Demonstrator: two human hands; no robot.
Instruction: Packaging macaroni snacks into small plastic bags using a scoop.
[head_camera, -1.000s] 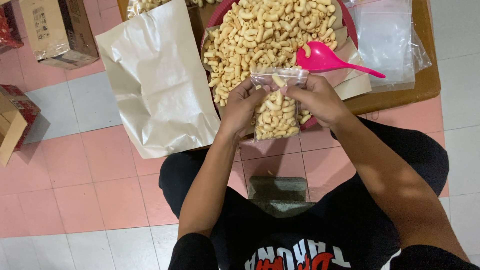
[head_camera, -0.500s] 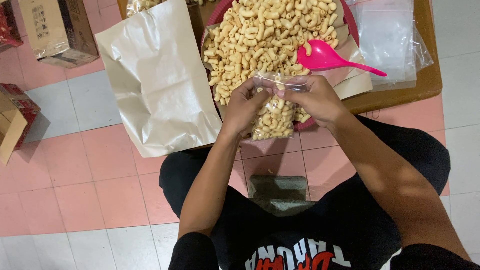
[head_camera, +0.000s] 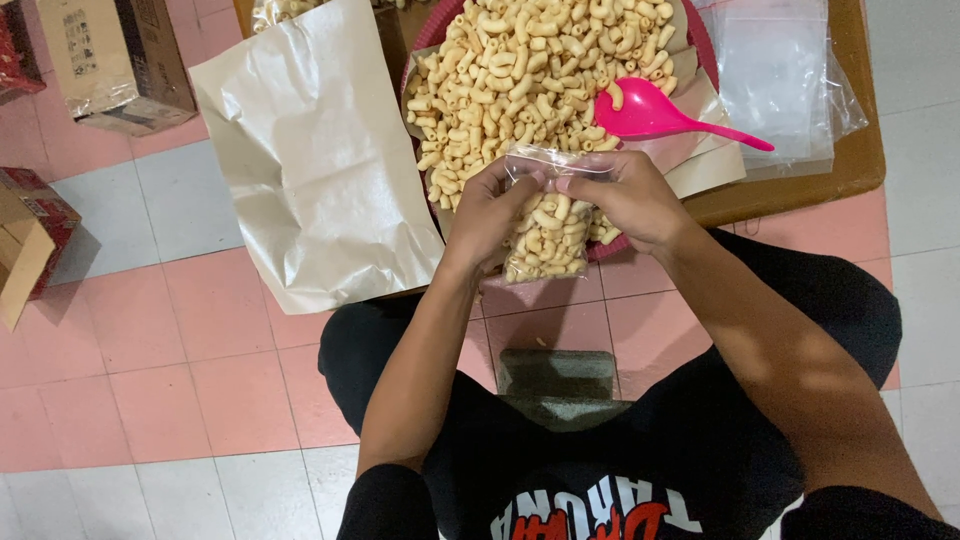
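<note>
While pinched shut, both hands (head_camera: 560, 205) grip snack bag (head_camera: 548, 235).

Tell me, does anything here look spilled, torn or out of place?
Little stands out. One stray snack piece lies on the pink floor below the filled clear bag that both hands hold, left hand and right hand. No tear shows.

Wooden table (head_camera: 860, 150): snack tray (head_camera: 425, 50), plastic bags (head_camera: 775, 70)

The scene is seen from one head-worn camera, aimed steeply down and held close above the lap. The tray (head_camera: 700, 45) of snacks is placed at the top of the frame, with the floor tiles (head_camera: 200, 340) left of it.
</note>
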